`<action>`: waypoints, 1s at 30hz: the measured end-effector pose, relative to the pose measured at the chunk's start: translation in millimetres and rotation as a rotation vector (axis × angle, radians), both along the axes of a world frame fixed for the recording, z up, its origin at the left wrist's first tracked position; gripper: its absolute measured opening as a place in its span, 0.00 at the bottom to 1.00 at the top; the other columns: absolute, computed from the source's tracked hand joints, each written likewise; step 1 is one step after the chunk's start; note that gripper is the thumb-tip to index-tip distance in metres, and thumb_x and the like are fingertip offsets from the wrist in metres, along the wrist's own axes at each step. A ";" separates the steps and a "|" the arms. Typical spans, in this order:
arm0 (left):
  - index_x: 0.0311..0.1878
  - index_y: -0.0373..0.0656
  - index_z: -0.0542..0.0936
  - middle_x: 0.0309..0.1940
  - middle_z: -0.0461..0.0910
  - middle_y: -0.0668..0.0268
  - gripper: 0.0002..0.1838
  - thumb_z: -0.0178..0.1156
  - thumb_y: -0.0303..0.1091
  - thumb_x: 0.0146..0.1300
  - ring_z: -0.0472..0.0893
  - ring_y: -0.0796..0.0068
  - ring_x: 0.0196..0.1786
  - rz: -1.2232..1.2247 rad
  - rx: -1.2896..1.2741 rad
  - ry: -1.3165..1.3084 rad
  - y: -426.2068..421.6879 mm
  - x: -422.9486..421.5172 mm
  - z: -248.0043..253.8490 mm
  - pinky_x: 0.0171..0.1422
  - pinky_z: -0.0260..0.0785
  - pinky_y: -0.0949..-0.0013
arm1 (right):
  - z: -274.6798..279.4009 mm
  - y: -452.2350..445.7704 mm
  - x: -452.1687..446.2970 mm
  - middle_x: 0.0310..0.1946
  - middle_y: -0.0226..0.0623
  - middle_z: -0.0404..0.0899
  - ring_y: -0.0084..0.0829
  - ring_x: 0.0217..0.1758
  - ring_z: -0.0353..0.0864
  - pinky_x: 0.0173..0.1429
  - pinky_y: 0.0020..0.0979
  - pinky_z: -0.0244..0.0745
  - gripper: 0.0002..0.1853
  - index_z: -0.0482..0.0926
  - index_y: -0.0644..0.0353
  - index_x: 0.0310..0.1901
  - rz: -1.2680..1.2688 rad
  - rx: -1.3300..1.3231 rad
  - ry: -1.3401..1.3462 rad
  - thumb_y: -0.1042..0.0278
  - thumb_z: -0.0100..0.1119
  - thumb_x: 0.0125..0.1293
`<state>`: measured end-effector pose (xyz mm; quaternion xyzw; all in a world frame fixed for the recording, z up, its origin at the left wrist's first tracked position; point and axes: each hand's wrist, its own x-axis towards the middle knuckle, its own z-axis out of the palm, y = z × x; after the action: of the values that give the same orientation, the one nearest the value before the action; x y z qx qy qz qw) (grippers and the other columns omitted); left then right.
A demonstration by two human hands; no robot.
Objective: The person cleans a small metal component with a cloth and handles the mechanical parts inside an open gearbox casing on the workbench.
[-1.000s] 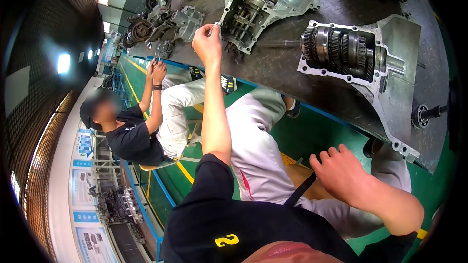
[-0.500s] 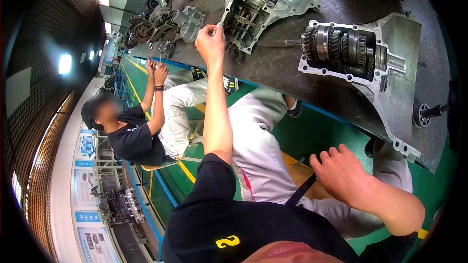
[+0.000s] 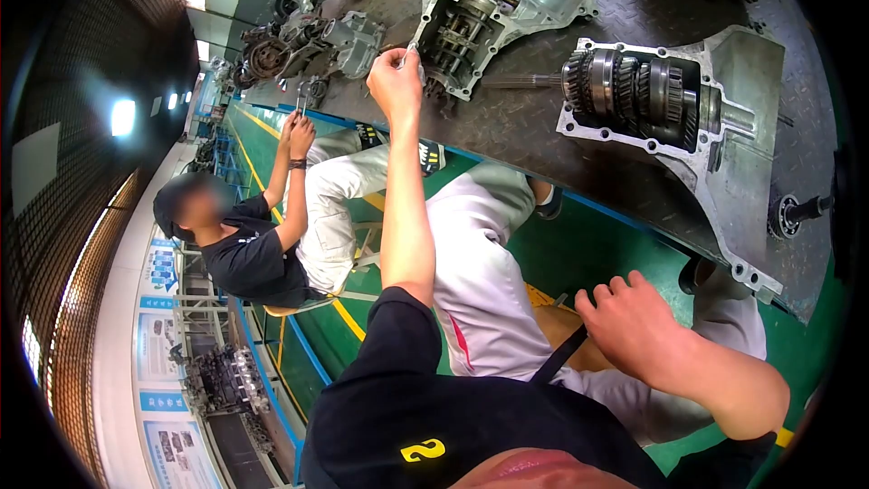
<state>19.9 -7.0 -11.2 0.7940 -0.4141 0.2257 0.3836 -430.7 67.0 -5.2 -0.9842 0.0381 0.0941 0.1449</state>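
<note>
Left hand: Our left hand (image 3: pixel 396 91) sits slightly nearer the open housing than it does a second ago; we take this small shift to mean that our handling centres on that housing's rim. Its fingers draw into a narrow pinch on a small pale piece (image 3: pixel 413 52), too small for us to identify, and we cannot tell whether the piece touches the metal.
Right hand: Our right hand (image 3: pixel 634 326) stays above our lap, near a dark strap (image 3: pixel 561 351), fingers loosely bent; with the palm turned away, we cannot tell if it holds anything.
Open housing: The open housing (image 3: pixel 548 4) lies left of the bench's middle, set back from the near edge of the bench (image 3: pixel 520 118). It looks dull silver, bolt holes dotting its flange, with rods showing inside the dark cavity.
Gear housing: The gear housing (image 3: pixel 747 190) lies toward the right end, one corner by the near edge. Toothed gears (image 3: pixel 625 91) line its cavity, and a long shaft (image 3: pixel 520 81) points left. We see no hand on it.
Bearing: A bearing (image 3: pixel 786 217) lies by the right edge.
Castings: Grey castings (image 3: pixel 353 43) crowd the left end.
Seated person: Near the left corner, a seated person (image 3: pixel 249 249) raises both hands.
</note>
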 end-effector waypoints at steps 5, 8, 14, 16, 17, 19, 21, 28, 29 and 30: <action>0.39 0.36 0.88 0.27 0.85 0.58 0.16 0.71 0.42 0.57 0.83 0.69 0.30 0.021 0.003 -0.014 0.2 -3.7 2.4 0.42 0.74 0.66 | 0.4 0.9 1.0 0.38 0.38 0.82 0.35 0.44 0.82 0.50 0.33 0.70 0.23 0.77 0.66 0.55 -0.002 -0.013 0.003 0.68 0.61 0.57; 0.37 0.36 0.87 0.35 0.86 0.52 0.13 0.68 0.39 0.58 0.85 0.52 0.41 0.034 0.020 0.063 -0.5 -10.5 7.2 0.51 0.74 0.57 | 1.4 1.0 1.7 0.38 0.38 0.82 0.35 0.44 0.82 0.50 0.33 0.70 0.23 0.77 0.66 0.55 0.005 -0.009 0.013 0.68 0.62 0.57; 0.38 0.36 0.87 0.36 0.86 0.50 0.15 0.68 0.40 0.58 0.85 0.51 0.41 0.008 0.000 0.150 -2.3 -14.6 10.2 0.52 0.74 0.56 | -0.4 1.1 3.2 0.38 0.38 0.82 0.35 0.45 0.82 0.51 0.34 0.71 0.24 0.77 0.66 0.56 0.003 -0.006 0.022 0.68 0.62 0.57; 0.38 0.36 0.87 0.34 0.86 0.50 0.15 0.68 0.40 0.57 0.85 0.51 0.41 0.027 0.006 0.138 -2.6 -13.8 10.3 0.51 0.74 0.56 | -1.6 1.8 4.0 0.39 0.38 0.82 0.35 0.45 0.82 0.52 0.34 0.71 0.24 0.76 0.66 0.56 0.001 0.003 0.022 0.68 0.62 0.57; 0.38 0.36 0.87 0.34 0.86 0.50 0.15 0.68 0.40 0.57 0.85 0.51 0.41 0.030 0.007 0.138 -3.1 -8.6 7.5 0.51 0.74 0.56 | -1.6 1.8 4.5 0.39 0.38 0.82 0.35 0.45 0.82 0.52 0.34 0.71 0.24 0.76 0.66 0.56 0.004 0.003 0.022 0.68 0.62 0.57; 0.39 0.36 0.88 0.27 0.86 0.55 0.17 0.71 0.42 0.57 0.84 0.64 0.31 0.043 -0.031 0.046 -5.0 0.9 1.6 0.44 0.75 0.63 | -1.1 1.3 5.0 0.39 0.38 0.82 0.35 0.45 0.82 0.52 0.34 0.71 0.24 0.76 0.66 0.56 0.006 0.000 0.030 0.68 0.62 0.57; 0.39 0.36 0.88 0.27 0.86 0.54 0.17 0.71 0.43 0.57 0.85 0.63 0.32 0.058 -0.017 0.043 -5.4 -1.3 3.1 0.44 0.75 0.62 | 0.7 0.6 5.3 0.39 0.38 0.82 0.35 0.45 0.82 0.52 0.34 0.71 0.24 0.76 0.66 0.56 0.011 -0.005 0.035 0.68 0.62 0.57; 0.38 0.37 0.88 0.30 0.86 0.52 0.17 0.70 0.43 0.56 0.87 0.58 0.35 0.062 -0.007 -0.044 -10.5 -0.4 -0.1 0.47 0.75 0.60 | -0.3 1.4 7.6 0.38 0.38 0.82 0.35 0.45 0.82 0.50 0.33 0.71 0.24 0.76 0.66 0.56 0.014 0.001 0.032 0.68 0.61 0.57; 0.38 0.37 0.88 0.30 0.86 0.52 0.17 0.70 0.43 0.56 0.87 0.58 0.35 0.063 -0.007 -0.043 -9.3 -1.4 1.3 0.47 0.75 0.60 | -0.9 1.7 8.1 0.38 0.38 0.82 0.35 0.45 0.82 0.50 0.33 0.71 0.24 0.76 0.66 0.56 0.014 0.001 0.033 0.68 0.61 0.57; 0.38 0.37 0.88 0.31 0.87 0.52 0.16 0.70 0.42 0.56 0.87 0.58 0.36 0.046 0.005 -0.038 -8.3 -2.5 2.4 0.47 0.76 0.60 | -1.9 1.9 8.4 0.38 0.38 0.82 0.35 0.45 0.82 0.50 0.33 0.71 0.23 0.77 0.66 0.56 0.007 0.000 0.019 0.69 0.61 0.57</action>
<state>17.4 -15.2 -8.7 0.7998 -0.4037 0.2485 0.3683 -422.3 68.9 -7.1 -0.9834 0.0359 0.1039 0.1442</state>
